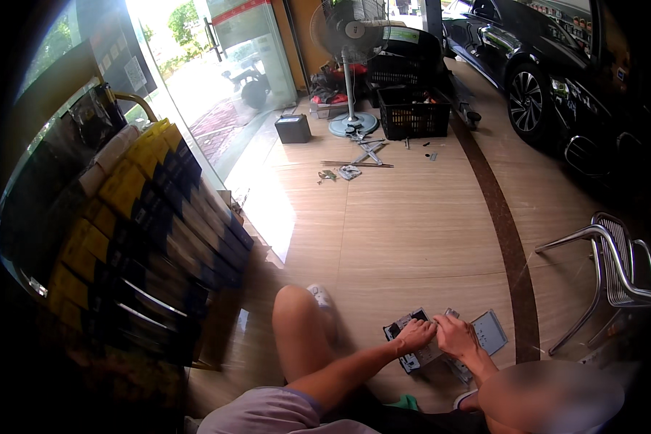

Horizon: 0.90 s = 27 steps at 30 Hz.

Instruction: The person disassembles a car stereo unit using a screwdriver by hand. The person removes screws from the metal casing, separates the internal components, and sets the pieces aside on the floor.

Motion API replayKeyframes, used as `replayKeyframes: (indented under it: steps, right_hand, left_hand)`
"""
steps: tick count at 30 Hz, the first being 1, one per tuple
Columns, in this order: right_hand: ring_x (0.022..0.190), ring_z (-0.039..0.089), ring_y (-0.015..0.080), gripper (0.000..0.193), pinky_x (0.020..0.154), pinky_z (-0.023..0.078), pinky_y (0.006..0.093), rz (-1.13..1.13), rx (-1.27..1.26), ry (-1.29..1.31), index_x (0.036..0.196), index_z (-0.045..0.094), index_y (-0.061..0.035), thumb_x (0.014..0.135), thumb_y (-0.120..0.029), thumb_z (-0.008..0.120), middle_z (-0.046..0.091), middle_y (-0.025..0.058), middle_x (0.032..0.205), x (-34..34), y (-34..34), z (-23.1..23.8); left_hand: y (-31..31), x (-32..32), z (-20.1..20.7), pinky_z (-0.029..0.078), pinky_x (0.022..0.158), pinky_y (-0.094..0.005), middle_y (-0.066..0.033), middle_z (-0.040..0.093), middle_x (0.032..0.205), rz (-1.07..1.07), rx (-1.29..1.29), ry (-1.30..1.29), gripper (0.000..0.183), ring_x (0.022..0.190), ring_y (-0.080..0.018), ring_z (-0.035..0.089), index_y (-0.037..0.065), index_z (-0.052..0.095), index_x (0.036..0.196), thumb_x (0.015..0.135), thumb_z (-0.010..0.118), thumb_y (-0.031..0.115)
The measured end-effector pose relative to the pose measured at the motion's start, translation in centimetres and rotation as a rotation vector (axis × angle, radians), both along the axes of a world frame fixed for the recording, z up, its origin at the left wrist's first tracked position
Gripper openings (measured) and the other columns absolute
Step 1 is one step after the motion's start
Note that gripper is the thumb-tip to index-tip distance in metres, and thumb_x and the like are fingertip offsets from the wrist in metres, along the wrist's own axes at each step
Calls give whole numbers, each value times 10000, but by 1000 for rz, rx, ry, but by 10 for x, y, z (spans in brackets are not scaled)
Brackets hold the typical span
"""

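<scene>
On the floor in front of me lies an opened metal-cased electronic unit (pixel 414 360), boxy and silver, with dark parts at its upper left edge. My left hand (pixel 416 336) rests over it, fingers curled and tips meeting my right hand. My right hand (pixel 457 335) is closed beside it. A small silvery piece (pixel 451 313) shows just above its fingers; whether it is gripped I cannot tell. What the fingertips pinch is too small to make out. A flat silver metal panel (pixel 490 331) lies just right of my right hand.
A metal chair (pixel 611 264) stands at right, near a dark car (pixel 521 79). Boxes on a rack (pixel 152 195) line the left. Farther off are a grey battery-like box (pixel 293 129), a standing fan (pixel 351 87), a black crate (pixel 414 119) and scattered metal parts (pixel 369 153).
</scene>
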State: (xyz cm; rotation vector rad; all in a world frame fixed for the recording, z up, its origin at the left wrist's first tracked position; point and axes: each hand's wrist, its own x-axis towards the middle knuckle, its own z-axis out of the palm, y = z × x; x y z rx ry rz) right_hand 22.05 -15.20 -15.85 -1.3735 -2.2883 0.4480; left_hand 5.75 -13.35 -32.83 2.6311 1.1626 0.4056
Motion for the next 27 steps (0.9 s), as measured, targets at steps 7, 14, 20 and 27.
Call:
replayKeyframes:
  steps: [7,14,20,27]
  right_hand:
    - [874,720,404,188,732,603,489,77,-14,-133,1070,700,-78,926,-147,600,728,148,991,1,4,-6]
    - [840,728,399,203,727,604,470,46,-1,-62,1097,701,-83,931,-152,607,726,165,998,-6,-1,16]
    - [846,724,399,229,729,602,467,-16,-14,-42,1113,701,-72,927,-186,632,722,176,997,-4,-2,14]
    - [861,719,412,223,730,604,499,-54,-87,-119,1115,696,-78,920,-147,613,716,155,1050,-5,-3,16]
  left_hand:
    - [2,-1,-5,473,894,-419,-136,660,1127,-36,-22,64,280,1050,-305,642,54,606,1131,903,600,216]
    - [0,-1,-2,479,866,-421,-126,667,1084,-1,34,-52,300,1014,-301,652,49,603,1133,892,606,227]
    - [1,-1,3,481,843,-405,-110,669,1046,-6,30,31,242,986,-289,653,67,612,1072,892,612,229]
    - [0,-1,5,494,841,-417,-107,670,1030,-15,22,27,263,974,-288,664,48,602,1110,893,598,198]
